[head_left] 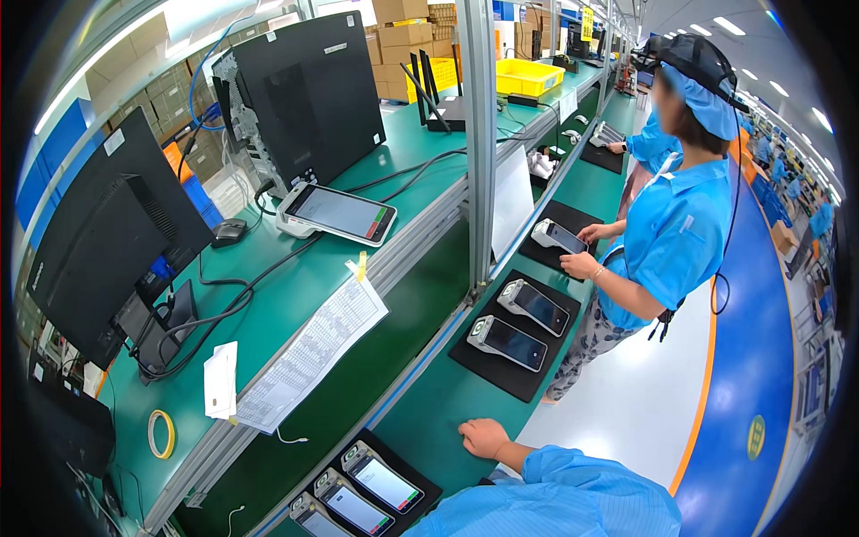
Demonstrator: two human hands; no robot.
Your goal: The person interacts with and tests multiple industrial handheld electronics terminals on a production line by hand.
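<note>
Head view: we've got the right grip (484, 438) on the tabletop (416, 413), can't tell if fingers are spread or pressed together, closest lit terminal (385, 480) on a black mat (431, 490) left of it, long axis roughly crosswise, other hand unseen.

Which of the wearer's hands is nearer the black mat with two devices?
Right: the right hand rests on the table near the black mat; the left hand isn't visible.

The handheld terminals (510, 343) look plastic with glossy screens (385, 483), the mats (501, 375) matt, the post (480, 134) smooth metal.
</note>
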